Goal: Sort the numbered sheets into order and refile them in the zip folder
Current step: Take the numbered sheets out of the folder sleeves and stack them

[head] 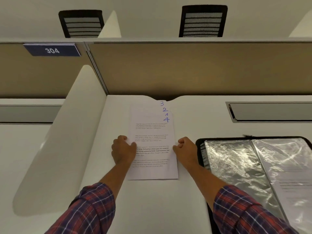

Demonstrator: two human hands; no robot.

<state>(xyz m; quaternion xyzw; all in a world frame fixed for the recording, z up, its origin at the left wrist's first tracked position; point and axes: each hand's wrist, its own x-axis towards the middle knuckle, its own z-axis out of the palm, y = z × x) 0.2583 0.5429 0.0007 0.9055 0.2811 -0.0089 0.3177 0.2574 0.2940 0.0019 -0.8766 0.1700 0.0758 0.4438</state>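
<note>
Both hands' grip pinching sheets [152,146], numbered 3-2-1-4.

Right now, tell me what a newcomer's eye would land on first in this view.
First, the fanned stack of white printed sheets at the middle of the white desk, its top corners showing blue handwritten numbers 3, 2, 1, 4 from far to near. The left hand and right hand pinch its two side edges. To the right lies the open black zip folder with shiny clear plastic sleeves.
</note>
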